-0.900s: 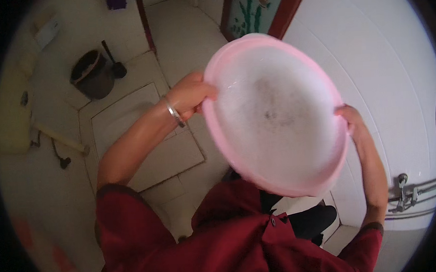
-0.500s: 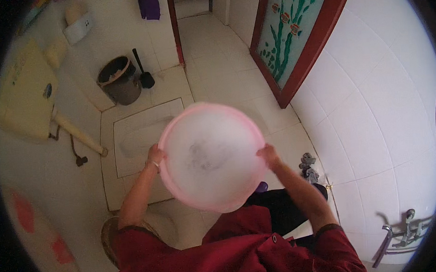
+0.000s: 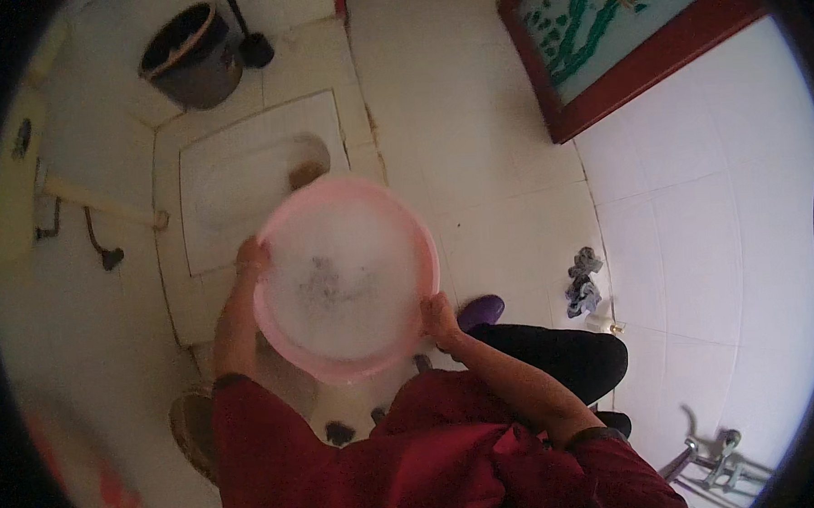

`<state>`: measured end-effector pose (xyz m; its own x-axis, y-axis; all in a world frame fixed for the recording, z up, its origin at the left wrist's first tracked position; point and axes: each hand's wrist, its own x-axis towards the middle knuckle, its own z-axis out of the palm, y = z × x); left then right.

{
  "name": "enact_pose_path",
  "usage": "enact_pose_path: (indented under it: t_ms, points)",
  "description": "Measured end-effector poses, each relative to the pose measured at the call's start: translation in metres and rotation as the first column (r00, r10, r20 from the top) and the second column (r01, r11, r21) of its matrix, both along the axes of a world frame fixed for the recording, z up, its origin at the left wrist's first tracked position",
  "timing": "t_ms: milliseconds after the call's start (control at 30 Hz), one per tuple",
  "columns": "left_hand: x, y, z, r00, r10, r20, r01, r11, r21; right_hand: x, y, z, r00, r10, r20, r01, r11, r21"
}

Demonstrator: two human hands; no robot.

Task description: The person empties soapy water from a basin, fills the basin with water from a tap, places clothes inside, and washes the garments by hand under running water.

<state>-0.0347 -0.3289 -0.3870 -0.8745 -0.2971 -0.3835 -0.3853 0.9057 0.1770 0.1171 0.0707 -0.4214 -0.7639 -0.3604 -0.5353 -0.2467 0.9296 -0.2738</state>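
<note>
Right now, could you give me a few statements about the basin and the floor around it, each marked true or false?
1. Both hands hold the pink basin by its rim, left hand and right hand on opposite sides. True.
2. The basin is empty and dry. False: it holds foamy water.
3. A dark bucket stands beyond the squat toilet. True.
4. The basin rests on the floor. False: it is held up over the toilet's edge.
5. A crumpled cloth lies by the right wall. True.
</note>
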Motion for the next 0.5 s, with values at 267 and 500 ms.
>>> enact_pose_path:
  t_ms: [267, 500]
  points:
    - [0.048, 0.101, 0.010, 0.928, -0.222, -0.300, 0.146, 0.955, -0.258, 0.003, -0.023, 0.062, 0.629, -0.504, 0.592, 0.776, 0.459, -0.433]
    - [0.084, 0.152, 0.007, 0.924, -0.341, -0.174, 0.317, 0.936, -0.154, 0.020, -0.036, 0.065, 0.368, -0.559, 0.743, 0.928, 0.169, -0.332]
